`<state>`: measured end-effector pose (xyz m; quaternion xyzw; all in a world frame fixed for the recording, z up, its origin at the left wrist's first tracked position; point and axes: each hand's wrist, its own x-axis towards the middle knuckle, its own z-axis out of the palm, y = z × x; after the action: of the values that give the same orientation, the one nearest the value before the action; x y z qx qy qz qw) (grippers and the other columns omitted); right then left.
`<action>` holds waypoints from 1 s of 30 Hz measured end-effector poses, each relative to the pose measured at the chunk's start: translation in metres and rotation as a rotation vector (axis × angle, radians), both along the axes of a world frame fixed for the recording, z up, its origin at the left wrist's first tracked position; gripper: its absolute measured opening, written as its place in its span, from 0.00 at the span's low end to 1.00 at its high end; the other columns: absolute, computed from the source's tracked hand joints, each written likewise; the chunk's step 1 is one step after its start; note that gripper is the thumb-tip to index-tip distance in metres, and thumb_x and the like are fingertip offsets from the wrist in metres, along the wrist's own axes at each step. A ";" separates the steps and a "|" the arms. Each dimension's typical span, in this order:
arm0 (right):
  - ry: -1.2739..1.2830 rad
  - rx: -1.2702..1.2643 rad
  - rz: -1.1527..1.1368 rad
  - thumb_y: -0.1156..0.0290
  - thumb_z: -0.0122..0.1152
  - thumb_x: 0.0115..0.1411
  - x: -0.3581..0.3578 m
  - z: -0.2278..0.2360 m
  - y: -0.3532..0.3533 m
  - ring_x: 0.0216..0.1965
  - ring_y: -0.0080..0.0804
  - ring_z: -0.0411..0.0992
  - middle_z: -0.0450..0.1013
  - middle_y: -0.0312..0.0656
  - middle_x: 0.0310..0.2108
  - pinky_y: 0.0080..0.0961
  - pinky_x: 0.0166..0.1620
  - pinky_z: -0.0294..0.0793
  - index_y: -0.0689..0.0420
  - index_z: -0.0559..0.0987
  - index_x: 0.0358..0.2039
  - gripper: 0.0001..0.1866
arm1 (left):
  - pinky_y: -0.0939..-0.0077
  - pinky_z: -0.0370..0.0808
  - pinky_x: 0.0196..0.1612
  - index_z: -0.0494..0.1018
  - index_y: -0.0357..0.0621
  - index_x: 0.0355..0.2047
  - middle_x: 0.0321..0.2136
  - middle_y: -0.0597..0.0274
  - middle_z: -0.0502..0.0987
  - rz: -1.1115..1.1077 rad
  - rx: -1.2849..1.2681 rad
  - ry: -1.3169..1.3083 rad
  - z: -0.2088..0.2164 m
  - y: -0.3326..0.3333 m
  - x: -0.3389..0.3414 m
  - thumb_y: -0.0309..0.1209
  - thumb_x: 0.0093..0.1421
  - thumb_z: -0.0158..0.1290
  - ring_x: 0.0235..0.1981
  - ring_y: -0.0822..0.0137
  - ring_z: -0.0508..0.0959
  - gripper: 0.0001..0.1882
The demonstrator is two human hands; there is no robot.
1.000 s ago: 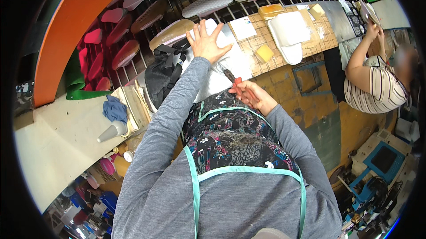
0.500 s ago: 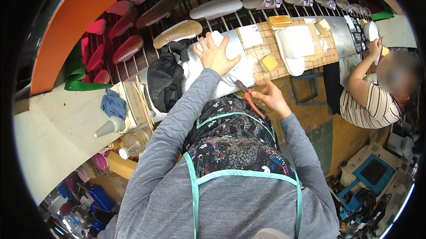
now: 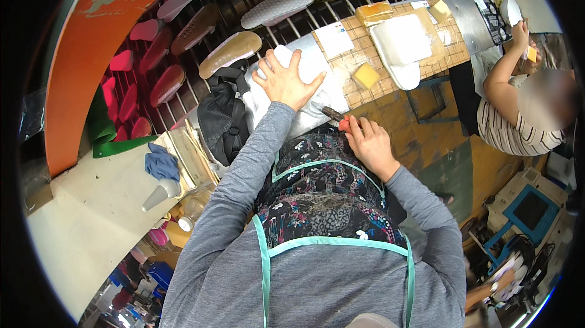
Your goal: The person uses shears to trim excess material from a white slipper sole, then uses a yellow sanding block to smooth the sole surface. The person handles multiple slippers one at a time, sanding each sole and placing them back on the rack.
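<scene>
My left hand [image 3: 286, 81] lies spread, fingers apart, pressing on a white piece [image 3: 282, 55] whose rounded end shows between the fingertips; its kind is mostly hidden. Beneath it spreads a white sheet or cloth [image 3: 304, 122] along the bench's front edge. My right hand [image 3: 373, 148] is closed around the red handles of a pair of pliers [image 3: 331, 113]. The dark jaws point left and up, at the sheet's front corner beside my left hand. Whether they bite on anything is too small to tell.
A white slipper [image 3: 402, 75] and yellow blocks [image 3: 366, 76] lie on the bench at right. Black bag [image 3: 222, 118] sits left of my left hand. Racks of soles [image 3: 277, 8] stand behind. At far right a co-worker [image 3: 509, 109] holds a white sole [image 3: 510, 10].
My right hand has closed over the pliers' handles, which hung more exposed before. My left hand stays on the white piece. The whole view has shifted slightly.
</scene>
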<state>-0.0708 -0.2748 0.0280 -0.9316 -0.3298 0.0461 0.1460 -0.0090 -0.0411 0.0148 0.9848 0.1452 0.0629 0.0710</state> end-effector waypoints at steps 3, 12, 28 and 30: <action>0.308 0.287 0.006 0.64 0.54 0.64 0.028 0.005 -0.005 0.22 0.47 0.77 0.76 0.52 0.21 0.42 0.26 0.76 0.60 0.79 0.39 0.13 | 0.37 0.53 0.55 0.72 0.63 0.52 0.56 0.41 0.60 -0.002 0.017 -0.028 -0.002 -0.002 0.000 0.70 0.44 0.56 0.57 0.42 0.59 0.40; 1.670 0.583 -0.358 0.58 0.45 0.71 0.079 -0.033 -0.024 0.22 0.33 0.79 0.79 0.51 0.34 0.22 0.23 0.79 0.66 0.74 0.53 0.24 | 0.37 0.53 0.55 0.72 0.63 0.53 0.55 0.41 0.60 -0.035 0.059 -0.066 -0.009 0.000 0.002 0.68 0.44 0.57 0.57 0.43 0.59 0.39; 0.024 0.224 -0.114 0.53 0.64 0.55 -0.008 -0.025 -0.014 0.39 0.38 0.71 0.72 0.42 0.37 0.34 0.40 0.70 0.56 0.77 0.51 0.27 | 0.32 0.51 0.57 0.71 0.63 0.55 0.58 0.39 0.58 -0.122 0.090 0.011 -0.010 0.003 0.015 0.67 0.45 0.58 0.60 0.40 0.57 0.40; 0.023 0.112 -0.090 0.53 0.62 0.54 -0.017 -0.023 -0.012 0.43 0.39 0.67 0.70 0.45 0.41 0.34 0.44 0.68 0.65 0.73 0.54 0.33 | 0.30 0.50 0.57 0.70 0.64 0.55 0.58 0.39 0.58 -0.124 0.081 0.019 -0.011 0.004 0.015 0.67 0.45 0.58 0.60 0.40 0.57 0.40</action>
<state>-0.0879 -0.2869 0.0049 -0.9352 -0.2881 0.0316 0.2037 0.0060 -0.0376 0.0042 0.9946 0.0819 0.0549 0.0334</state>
